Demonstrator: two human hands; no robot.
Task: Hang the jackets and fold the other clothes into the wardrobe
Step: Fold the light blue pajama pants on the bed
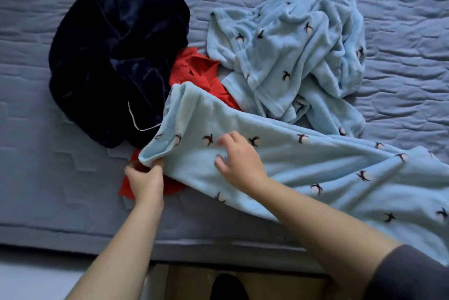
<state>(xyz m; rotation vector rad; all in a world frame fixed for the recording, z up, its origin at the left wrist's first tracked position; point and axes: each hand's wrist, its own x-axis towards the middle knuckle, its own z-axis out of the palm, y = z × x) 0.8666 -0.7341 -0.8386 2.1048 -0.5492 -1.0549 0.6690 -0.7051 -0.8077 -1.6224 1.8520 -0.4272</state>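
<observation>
Fleece trousers (303, 173) look mid-flattening: your left hand (145, 179) pinches the eight-o'clock end, your right hand (239, 162) hovers loose-fingered, empty; probably smooth, then fold.

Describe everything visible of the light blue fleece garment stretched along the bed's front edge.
The light blue fleece garment looks soft, printed with small dark bird-like motifs. It lies stretched and wrinkled on the grey-blue quilted bed cover, running off frame at right. The left hand pinches the hem of its open end; the right hand, fingers spread, is over its middle, contact unclear. It overlaps a red cloth.
</observation>
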